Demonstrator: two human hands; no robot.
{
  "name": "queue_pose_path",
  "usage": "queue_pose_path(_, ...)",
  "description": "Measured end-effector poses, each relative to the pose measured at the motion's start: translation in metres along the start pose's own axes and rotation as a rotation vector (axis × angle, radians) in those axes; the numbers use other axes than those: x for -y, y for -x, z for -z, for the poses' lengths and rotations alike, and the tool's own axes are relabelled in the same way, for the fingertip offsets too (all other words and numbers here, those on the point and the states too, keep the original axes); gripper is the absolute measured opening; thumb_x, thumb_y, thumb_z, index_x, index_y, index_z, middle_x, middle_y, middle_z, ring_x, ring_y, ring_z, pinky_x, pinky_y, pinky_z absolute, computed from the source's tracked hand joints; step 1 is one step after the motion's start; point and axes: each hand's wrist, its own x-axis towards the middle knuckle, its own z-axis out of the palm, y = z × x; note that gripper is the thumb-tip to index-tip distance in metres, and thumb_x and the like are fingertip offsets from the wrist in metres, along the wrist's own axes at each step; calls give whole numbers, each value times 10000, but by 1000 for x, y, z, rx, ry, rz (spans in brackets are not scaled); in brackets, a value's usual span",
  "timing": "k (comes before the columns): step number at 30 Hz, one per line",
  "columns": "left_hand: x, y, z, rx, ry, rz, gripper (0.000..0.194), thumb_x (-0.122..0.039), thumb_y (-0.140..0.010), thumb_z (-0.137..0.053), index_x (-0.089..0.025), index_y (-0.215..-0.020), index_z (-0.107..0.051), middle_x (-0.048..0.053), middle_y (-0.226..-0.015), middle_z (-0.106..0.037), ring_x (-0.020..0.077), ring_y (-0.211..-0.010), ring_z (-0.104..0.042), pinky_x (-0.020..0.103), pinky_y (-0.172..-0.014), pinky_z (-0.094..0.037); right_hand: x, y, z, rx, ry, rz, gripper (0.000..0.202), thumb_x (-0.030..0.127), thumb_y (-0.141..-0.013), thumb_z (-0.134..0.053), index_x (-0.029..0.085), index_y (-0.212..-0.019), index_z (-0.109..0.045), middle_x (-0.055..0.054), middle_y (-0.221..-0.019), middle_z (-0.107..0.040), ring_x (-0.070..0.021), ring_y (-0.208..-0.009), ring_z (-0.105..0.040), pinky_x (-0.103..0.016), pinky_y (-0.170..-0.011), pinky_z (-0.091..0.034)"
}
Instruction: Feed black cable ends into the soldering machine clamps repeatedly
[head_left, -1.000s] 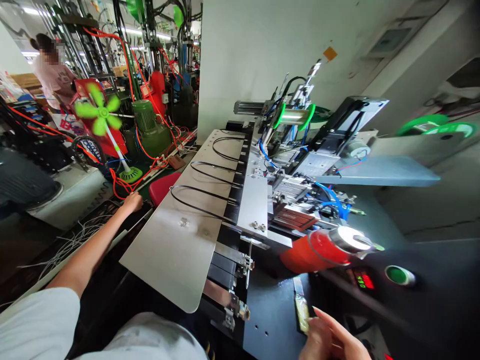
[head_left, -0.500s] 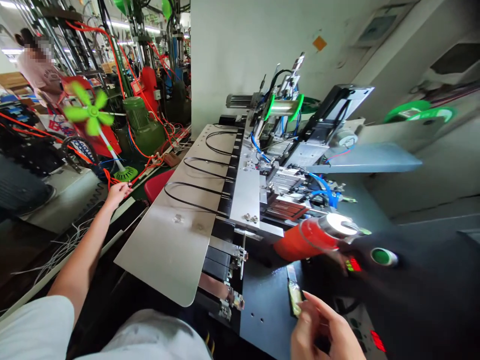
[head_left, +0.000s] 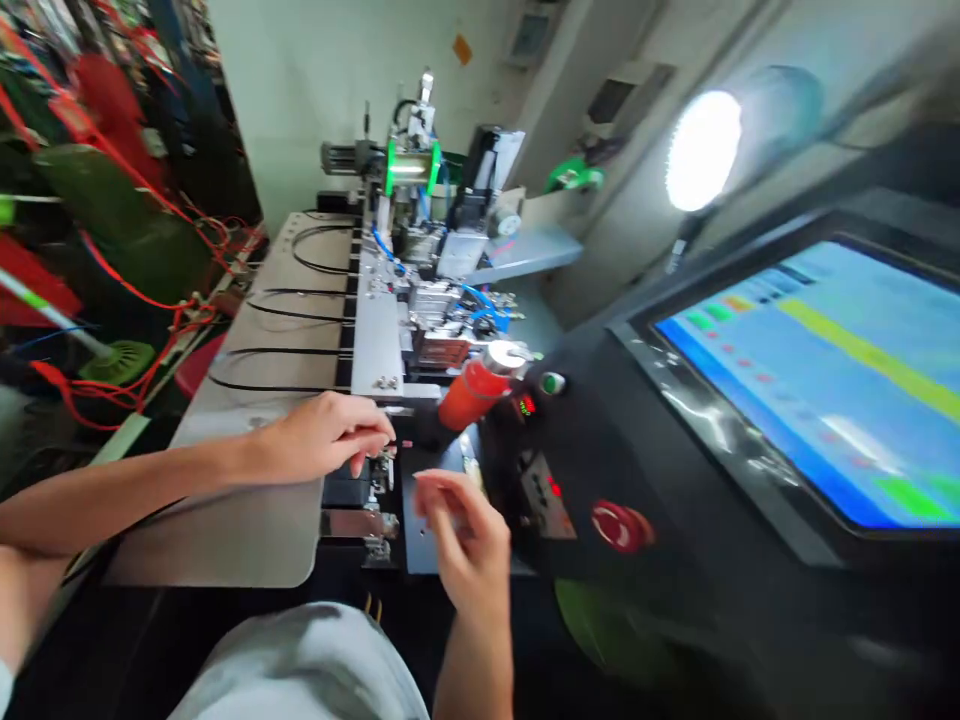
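My left hand [head_left: 326, 435] reaches in over the metal plate [head_left: 262, 540], its fingers bent and drawn together near the clamps at the plate's right edge. Whether something small is between them is hidden. To its right, my right hand [head_left: 465, 525] hovers over the dark base, thumb and forefinger curled towards each other; their tips are blurred. Looped black cables [head_left: 292, 313] lie on the plate, their ends at the black strip beside the machine rail [head_left: 377, 340]. A red bottle [head_left: 474, 388] with a metallic lid stands just beyond my hands.
On the right are a lit touch screen [head_left: 817, 380], a red stop button [head_left: 621, 525] and a green button [head_left: 553, 383]. A bright round lamp [head_left: 703, 150] hangs behind them. The machine with a green-rimmed spool [head_left: 412, 168] stands ahead. Red hoses run at the left.
The view has swung right, bringing the screen and lamp in. My left hand has come from the far left to the clamps. My right hand now appears closer to my left hand.
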Motion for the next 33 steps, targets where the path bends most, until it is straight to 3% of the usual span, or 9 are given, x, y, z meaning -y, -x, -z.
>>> queue_pose_path(4, 1, -2, -31, 122, 54, 57, 250, -297, -926, -456, -139, -858, -639, -15, -651, -583, 91, -584, -530, 199, -579, -396, -2, -5, -17, -38, -90, -64, 84, 242, -908, -557, 189, -908, -622, -7, -750, -652, -111, -616, -604, -220, -562, -498)
queue_pose_path(10, 18, -1, -35, 268, 506, 294, 416, -540, -879, -507, -136, -862, -606, -33, -619, -491, 78, -527, -415, 191, -496, -335, -25, -9, -18, -169, 171, 479, 206, 110, -879, -570, 248, -1008, -651, -48, -914, -679, -151, -763, -613, -288, -662, -514)
queue_pose_path(13, 15, 2, -38, 141, 492, 278, 354, -495, -852, -571, -142, -855, -600, -37, -646, -496, 70, -524, -417, 186, -492, -338, -27, -8, -21, -267, 79, 318, 217, 181, -865, -627, 242, -1072, -610, -61, -978, -648, -139, -728, -599, -271, -605, -499)
queue_pose_path(16, 12, 5, -43, 18, 299, 180, 272, -397, -882, -553, -140, -824, -619, -25, -687, -525, 68, -526, -464, 186, -505, -365, -22, -5, -22, -143, -110, 64, 35, 211, -888, -602, 215, -919, -618, -13, -824, -620, -113, -674, -563, -237, -587, -458)
queue_pose_path(19, 9, 5, -38, -71, -8, -42, 221, -277, -911, -523, -140, -803, -657, -11, -708, -544, 74, -566, -507, 186, -547, -379, -15, -6, -19, -40, -250, -69, 67, 237, -883, -614, 198, -832, -635, 6, -758, -607, -100, -655, -529, -223, -585, -423)
queue_pose_path(22, 1, 2, -16, -102, -385, -327, 249, -196, -944, -464, -157, -824, -679, -9, -703, -535, 77, -586, -495, 194, -566, -350, -3, -18, -14, 54, -373, -170, 106, 256, -852, -654, 183, -777, -639, 24, -689, -575, -82, -591, -473, -211, -528, -368)
queue_pose_path(26, -19, -2, 21, -131, -760, -555, 331, -136, -961, -386, -166, -761, -647, -15, -688, -509, 74, -503, -391, 229, -492, -253, 17, -39, -15, 46, -474, -95, 96, 240, -827, -682, 187, -759, -642, 29, -689, -574, -78, -580, -446, -212, -513, -345)
queue_pose_path(29, -27, -4, 27, -188, -807, -538, 299, -148, -966, -389, -178, -842, -660, -4, -746, -556, 85, -551, -459, 230, -502, -259, 25, -45, -20, -97, -490, -31, 60, 226, -836, -672, 200, -786, -652, 27, -716, -597, -75, -570, -447, -214, -517, -351)
queue_pose_path(33, -14, -6, 0, -100, -465, -298, 222, -239, -961, -455, -159, -902, -654, 8, -794, -614, 101, -613, -549, 215, -572, -360, 18, -37, -12, -114, -383, -86, 106, 245, -834, -660, 191, -745, -644, 30, -662, -575, -84, -568, -447, -220, -521, -346)
